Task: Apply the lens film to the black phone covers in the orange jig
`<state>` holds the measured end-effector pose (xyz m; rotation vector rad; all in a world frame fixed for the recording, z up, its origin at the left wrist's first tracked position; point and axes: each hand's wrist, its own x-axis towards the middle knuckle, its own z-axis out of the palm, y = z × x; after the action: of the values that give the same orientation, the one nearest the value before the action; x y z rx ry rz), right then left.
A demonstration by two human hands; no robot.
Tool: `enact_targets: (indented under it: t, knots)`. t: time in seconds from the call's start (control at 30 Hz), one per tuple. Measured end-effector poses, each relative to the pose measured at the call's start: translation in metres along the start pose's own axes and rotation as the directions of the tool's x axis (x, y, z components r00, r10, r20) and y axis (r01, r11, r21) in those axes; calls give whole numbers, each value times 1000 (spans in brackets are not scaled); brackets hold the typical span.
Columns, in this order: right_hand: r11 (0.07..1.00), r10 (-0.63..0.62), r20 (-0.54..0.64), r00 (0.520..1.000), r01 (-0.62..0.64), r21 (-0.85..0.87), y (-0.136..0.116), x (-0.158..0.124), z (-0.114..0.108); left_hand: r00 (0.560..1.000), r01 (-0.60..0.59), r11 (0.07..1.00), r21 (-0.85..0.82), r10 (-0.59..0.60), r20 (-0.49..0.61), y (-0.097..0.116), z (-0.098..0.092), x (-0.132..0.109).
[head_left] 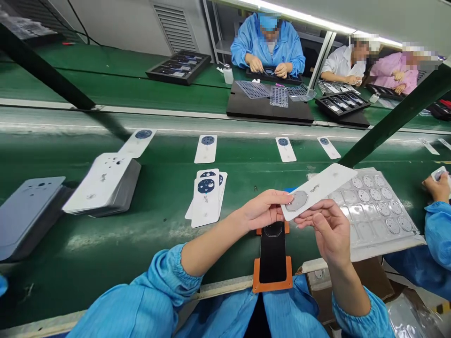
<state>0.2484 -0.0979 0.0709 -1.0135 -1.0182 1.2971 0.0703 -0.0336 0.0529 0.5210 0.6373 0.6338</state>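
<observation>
My left hand (269,209) grips a white phone back cover (317,188) by its left end, thumb on top beside a grey octagonal patch. The cover is tilted, its far end rising to the right. My right hand (327,225) is under the lower edge with fingers loosely bent and fingertips at the cover; its thumb stands apart from it. Below my left hand lies an orange-cornered fixture (273,285) with a black bed. To the right rests a clear plastic sheet (369,206) holding round pieces in rows.
Left are a stack of white covers (100,183) and a bluish stack (30,211). Several covers with dark discs (206,202) overlap mid-belt. More single covers (206,148) lie farther back. Black posts (394,112) slant across. Co-workers sit opposite; another's hand (439,188) is at right.
</observation>
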Motion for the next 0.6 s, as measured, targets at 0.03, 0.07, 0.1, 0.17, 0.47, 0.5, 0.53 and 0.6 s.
enact_targets:
  t: [0.03, 0.07, 0.1, 0.17, 0.47, 0.5, 0.53, 0.6]
  knots:
    - [1000, -5, 23, 1000, 5, -24, 0, 1, 3, 1000, 2, 999, -47, -2, -16, 2, 2, -2]
    - [999, -9, 39, 999, 11, -46, 1, 2, 6, 1000, -1, 997, -80, -1, -28, 4, 3, -3]
    - [998, -14, 53, 999, 18, -65, 2, 2, 8, 1000, -4, 995, -101, 1, -29, 6, 4, -5]
    - [995, -21, 75, 997, 28, -94, 3, 3, 11, 1000, -6, 993, -114, 5, -9, 9, 5, -8]
    - [949, 43, 1, 999, -41, -312, 22, 21, 6, 941, -321, 902, 290, 339, -15, 11, 3, -15]
    - [943, 46, -9, 999, -46, -330, 29, 26, 5, 922, -356, 865, 354, 386, -16, 12, 1, -14]
    - [938, 51, -4, 999, -49, -342, 35, 32, 4, 909, -374, 836, 402, 415, -18, 14, -3, -12]
    - [930, 60, 39, 997, -42, -365, 42, 49, 7, 896, -383, 809, 446, 443, -34, 19, -12, -8]
